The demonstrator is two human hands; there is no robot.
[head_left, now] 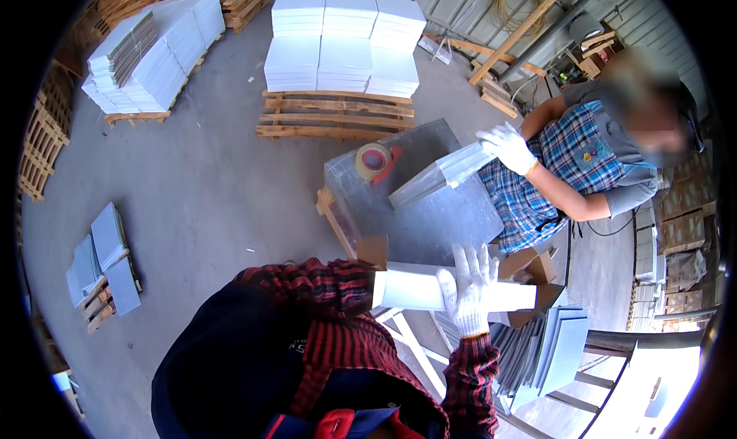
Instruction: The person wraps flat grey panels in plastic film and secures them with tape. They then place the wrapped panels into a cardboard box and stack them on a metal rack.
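Observation:
My right hand (467,291), in a white knit glove, lies with its fingers stretched out over white flat panels (414,287). These sit between the raised brown flaps of a cardboard box (527,270). My left arm (330,287), in a red and black plaid sleeve, reaches to the left end of the panels by another cardboard flap (373,250); the hand itself is hidden there. Across the metal-topped table (430,224), a co-worker's gloved hand (508,149) holds a tilted stack of panels (441,176). A tape roll on a red dispenser (375,161) lies on the table.
Grey panels (549,354) lean in a stack near my right forearm. White stacks (330,43) stand on a wooden pallet (335,116) beyond the table, with another wrapped stack (157,55) to the far left. Small panel stacks (107,243) lie at left.

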